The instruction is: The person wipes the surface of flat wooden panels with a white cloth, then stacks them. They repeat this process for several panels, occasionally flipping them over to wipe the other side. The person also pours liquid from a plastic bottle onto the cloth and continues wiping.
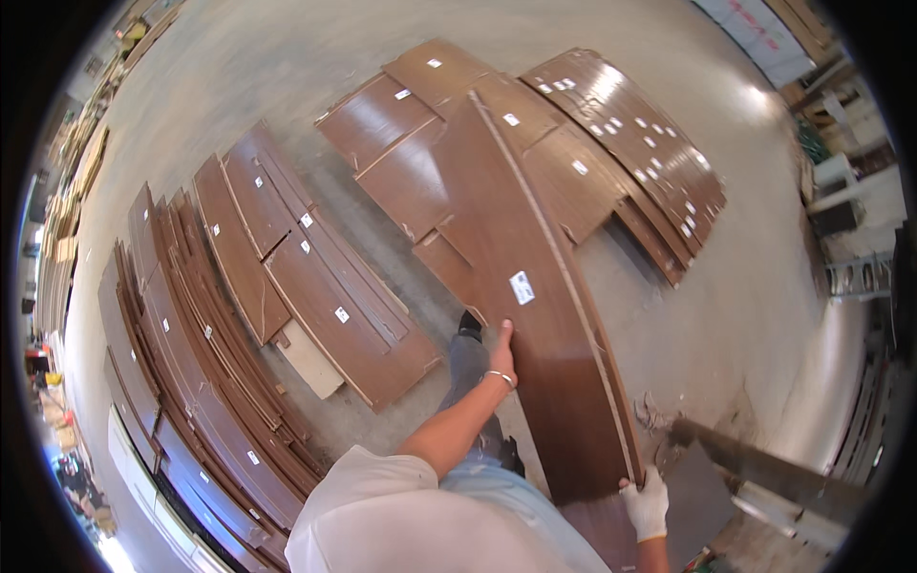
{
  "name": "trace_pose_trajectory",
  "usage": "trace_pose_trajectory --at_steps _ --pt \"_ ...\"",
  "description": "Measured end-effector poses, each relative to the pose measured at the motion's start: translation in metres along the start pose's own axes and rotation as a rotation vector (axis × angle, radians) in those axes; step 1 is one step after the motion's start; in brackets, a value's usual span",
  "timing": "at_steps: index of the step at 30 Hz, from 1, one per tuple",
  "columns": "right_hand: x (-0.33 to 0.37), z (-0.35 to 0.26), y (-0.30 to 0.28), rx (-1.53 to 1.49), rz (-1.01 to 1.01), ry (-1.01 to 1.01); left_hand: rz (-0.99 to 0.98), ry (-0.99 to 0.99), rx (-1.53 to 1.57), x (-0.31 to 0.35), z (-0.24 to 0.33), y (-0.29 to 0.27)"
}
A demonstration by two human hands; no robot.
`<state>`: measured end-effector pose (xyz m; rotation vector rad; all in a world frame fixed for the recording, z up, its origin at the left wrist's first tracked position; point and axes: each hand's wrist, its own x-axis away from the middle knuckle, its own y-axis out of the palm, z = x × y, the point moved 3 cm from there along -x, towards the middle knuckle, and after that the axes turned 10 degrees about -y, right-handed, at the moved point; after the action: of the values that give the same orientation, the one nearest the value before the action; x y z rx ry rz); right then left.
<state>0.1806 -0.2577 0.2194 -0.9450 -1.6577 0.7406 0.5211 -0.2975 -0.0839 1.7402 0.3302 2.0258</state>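
Note:
A long dark-brown wooden panel (535, 353) with a white label slants across the middle, held in front of my body. My left hand (503, 358), bare with a bracelet at the wrist, grips its left edge, thumb on the face and the other fingers hidden behind. At the near right corner my right hand (647, 503), in a white glove, is closed on the same panel. A second board edge shows along its right side; whether I hold two boards I cannot tell. The panel's far end overlaps stacked brown panels (559, 172).
More brown panel stacks lie on the concrete floor (659, 344) to the left (325, 286), with long narrow boards (220, 382) beyond. A label-covered stack (650, 143) stands far right. A dark beam (764, 468) and a grey sheet (702, 501) lie near my right hand.

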Motion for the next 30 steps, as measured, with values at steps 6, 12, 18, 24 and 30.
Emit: trace_pose_trajectory --at_steps 6,12,18,24,30 --pt "-0.196 -0.017 0.034 0.195 0.041 0.005 0.421 0.059 0.114 -0.129 0.188 -0.031" --pt "-0.387 -0.116 0.118 0.231 -0.055 -0.023 0.645 0.234 0.084 -0.21 0.346 -0.037" --pt "-0.502 -0.203 0.196 0.117 -0.16 -0.057 0.746 0.289 -0.08 -0.292 0.472 -0.054" --pt "-0.573 -0.241 0.229 0.126 -0.177 -0.079 0.741 0.284 -0.052 -0.328 0.515 -0.04" --pt "-0.616 -0.241 0.261 0.071 -0.335 -0.095 0.828 0.336 -0.567 -0.363 0.533 -0.072"
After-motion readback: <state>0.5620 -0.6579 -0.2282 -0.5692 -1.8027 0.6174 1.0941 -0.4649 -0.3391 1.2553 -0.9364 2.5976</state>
